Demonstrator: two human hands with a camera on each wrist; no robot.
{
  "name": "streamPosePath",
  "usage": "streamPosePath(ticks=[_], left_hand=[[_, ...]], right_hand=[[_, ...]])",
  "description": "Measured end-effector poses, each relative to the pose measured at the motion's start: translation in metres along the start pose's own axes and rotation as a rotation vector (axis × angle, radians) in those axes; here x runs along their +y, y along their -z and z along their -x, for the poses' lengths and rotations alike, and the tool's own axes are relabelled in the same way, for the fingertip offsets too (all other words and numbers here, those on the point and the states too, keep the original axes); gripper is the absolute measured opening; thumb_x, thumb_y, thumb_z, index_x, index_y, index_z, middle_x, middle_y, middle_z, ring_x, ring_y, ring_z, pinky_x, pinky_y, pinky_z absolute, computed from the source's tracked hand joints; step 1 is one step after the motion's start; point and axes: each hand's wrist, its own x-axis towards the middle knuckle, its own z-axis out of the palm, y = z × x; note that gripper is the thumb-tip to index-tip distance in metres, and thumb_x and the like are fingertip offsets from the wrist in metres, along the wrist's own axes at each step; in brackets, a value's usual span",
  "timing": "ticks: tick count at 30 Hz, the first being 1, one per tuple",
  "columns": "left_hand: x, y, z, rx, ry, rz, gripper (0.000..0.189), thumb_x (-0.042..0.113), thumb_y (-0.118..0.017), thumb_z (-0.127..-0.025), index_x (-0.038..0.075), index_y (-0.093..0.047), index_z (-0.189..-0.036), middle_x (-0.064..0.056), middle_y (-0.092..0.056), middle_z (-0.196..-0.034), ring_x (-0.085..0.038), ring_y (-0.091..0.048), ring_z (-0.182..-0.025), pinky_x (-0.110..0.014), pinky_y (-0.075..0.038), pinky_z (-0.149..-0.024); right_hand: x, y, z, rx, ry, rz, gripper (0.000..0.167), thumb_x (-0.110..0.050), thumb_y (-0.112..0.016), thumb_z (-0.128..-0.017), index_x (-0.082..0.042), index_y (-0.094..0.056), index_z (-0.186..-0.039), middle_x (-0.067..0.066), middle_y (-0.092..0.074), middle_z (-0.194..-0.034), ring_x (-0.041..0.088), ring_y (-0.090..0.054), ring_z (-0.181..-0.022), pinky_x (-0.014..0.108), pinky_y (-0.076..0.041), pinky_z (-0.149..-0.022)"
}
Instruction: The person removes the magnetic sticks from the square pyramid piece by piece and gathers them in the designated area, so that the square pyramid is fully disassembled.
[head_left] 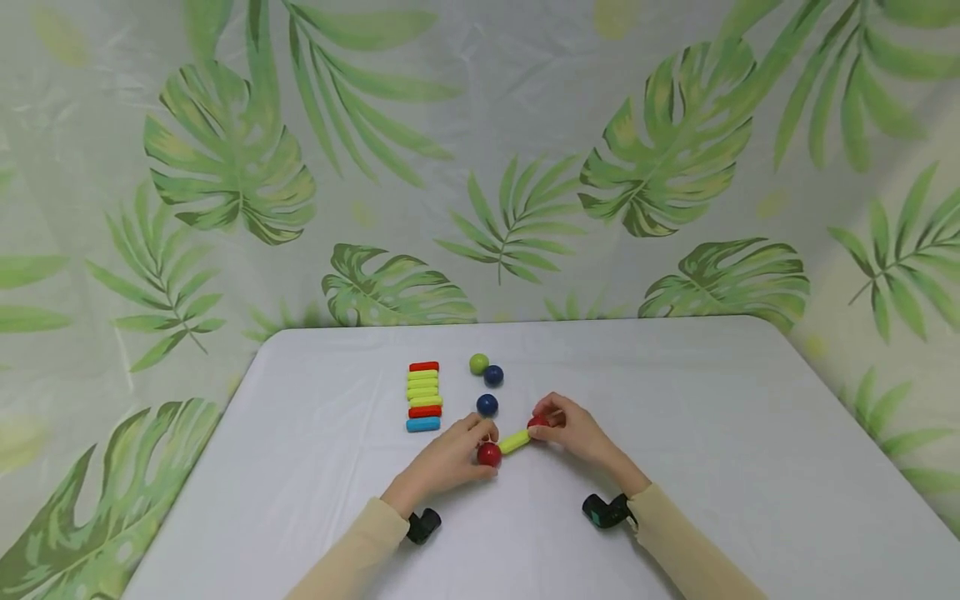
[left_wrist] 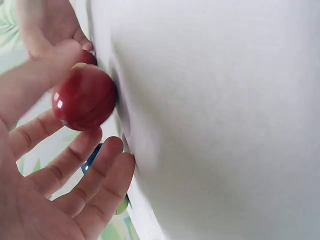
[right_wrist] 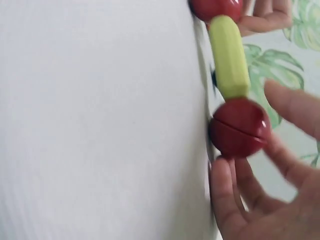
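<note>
A yellow-green rod (head_left: 514, 442) lies on the table between two red balls, one at each end. My left hand (head_left: 453, 454) holds the nearer red ball (left_wrist: 85, 97), thumb on one side and fingertips on the other. At the rod's far right end, my right hand (head_left: 576, 429) has its fingers round the other red ball (right_wrist: 240, 127). A groove runs across that ball in the right wrist view, and the rod's end meets it there. Whether the rod is fixed to either ball cannot be told.
Left of the hands, a column of short rods (head_left: 424, 396) in red, yellow-green and blue lies side by side. Beyond the left hand are a dark blue ball (head_left: 487, 405), a second blue ball (head_left: 493, 376) and a green ball (head_left: 478, 363). A white cloth covers the table (head_left: 675, 392).
</note>
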Motion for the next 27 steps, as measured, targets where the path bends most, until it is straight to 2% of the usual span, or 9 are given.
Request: streamPosePath(ticks=[4,6,8,10,13,15,16,21,27], left_hand=[[-0.002,0.004,-0.003,-0.026,-0.037,-0.084,0.027,0.015,-0.072,-0.086,0.018,-0.059,-0.110,0.002,-0.052,-0.106,-0.014,-0.050,-0.092,-0.023,-0.049,-0.078],[-0.005,0.009,-0.004,-0.045,-0.042,-0.075,0.025,0.012,-0.069,-0.087,0.018,-0.061,-0.110,0.002,-0.053,-0.106,-0.014,-0.051,-0.092,-0.023,-0.049,-0.078],[-0.009,0.016,-0.006,-0.035,-0.025,-0.014,0.024,0.009,-0.067,-0.088,0.016,-0.063,-0.111,0.001,-0.055,-0.106,-0.015,-0.051,-0.093,-0.024,-0.049,-0.079],[-0.015,0.023,-0.011,0.048,-0.009,0.065,0.025,0.004,-0.067,-0.087,0.010,-0.063,-0.111,-0.002,-0.058,-0.106,-0.017,-0.053,-0.092,-0.028,-0.050,-0.079],[-0.025,0.034,-0.024,0.231,0.052,0.190,0.027,-0.003,-0.069,-0.083,0.004,-0.061,-0.109,-0.008,-0.062,-0.107,-0.021,-0.058,-0.091,-0.033,-0.051,-0.079],[-0.032,0.039,-0.035,0.325,0.098,0.225,0.028,-0.005,-0.071,-0.082,0.003,-0.060,-0.107,-0.010,-0.063,-0.107,-0.023,-0.061,-0.090,-0.035,-0.052,-0.079],[-0.034,0.040,-0.041,0.346,0.127,0.232,0.028,-0.005,-0.071,-0.082,0.003,-0.059,-0.106,-0.011,-0.062,-0.108,-0.024,-0.062,-0.090,-0.035,-0.052,-0.079],[-0.043,0.040,-0.063,0.343,0.214,0.156,0.027,-0.002,-0.072,-0.082,0.002,-0.061,-0.106,-0.013,-0.060,-0.101,-0.026,-0.060,-0.089,-0.036,-0.051,-0.079],[-0.045,0.036,-0.072,0.314,0.257,0.134,0.028,-0.001,-0.071,-0.083,0.000,-0.058,-0.108,-0.016,-0.059,-0.103,-0.028,-0.057,-0.092,-0.038,-0.051,-0.081]], right_hand=[[0.001,0.006,0.004,-0.114,0.061,-0.071,0.024,-0.006,-0.070,-0.086,-0.004,-0.060,-0.107,0.010,-0.060,-0.105,0.025,-0.055,-0.091,0.035,-0.046,-0.080],[0.002,0.008,0.005,-0.139,0.080,-0.084,0.023,-0.006,-0.069,-0.086,-0.004,-0.061,-0.108,0.011,-0.060,-0.106,0.026,-0.055,-0.092,0.036,-0.046,-0.080],[0.003,0.009,0.005,-0.145,0.089,-0.082,0.023,-0.007,-0.069,-0.087,-0.004,-0.062,-0.109,0.011,-0.060,-0.106,0.025,-0.055,-0.092,0.035,-0.046,-0.080],[0.003,0.009,0.005,-0.138,0.086,-0.075,0.023,-0.009,-0.070,-0.087,-0.004,-0.062,-0.109,0.010,-0.061,-0.105,0.024,-0.055,-0.091,0.033,-0.046,-0.079],[0.005,0.010,0.004,-0.129,0.087,-0.059,0.024,-0.010,-0.069,-0.087,-0.004,-0.062,-0.109,0.009,-0.061,-0.104,0.022,-0.055,-0.090,0.031,-0.046,-0.078],[0.005,0.010,0.002,-0.123,0.076,-0.053,0.023,-0.010,-0.069,-0.087,-0.006,-0.062,-0.109,0.008,-0.061,-0.104,0.022,-0.055,-0.090,0.031,-0.046,-0.079],[0.005,0.010,0.001,-0.123,0.073,-0.053,0.023,-0.011,-0.069,-0.087,-0.006,-0.062,-0.109,0.008,-0.061,-0.104,0.022,-0.055,-0.090,0.031,-0.046,-0.079],[0.006,0.010,-0.001,-0.137,0.066,-0.068,0.025,-0.013,-0.069,-0.088,-0.005,-0.062,-0.111,0.009,-0.060,-0.107,0.023,-0.054,-0.093,0.032,-0.046,-0.082],[0.005,0.010,-0.001,-0.154,0.085,-0.096,0.027,-0.012,-0.067,-0.089,-0.002,-0.061,-0.113,0.013,-0.060,-0.109,0.025,-0.054,-0.094,0.035,-0.046,-0.082]])
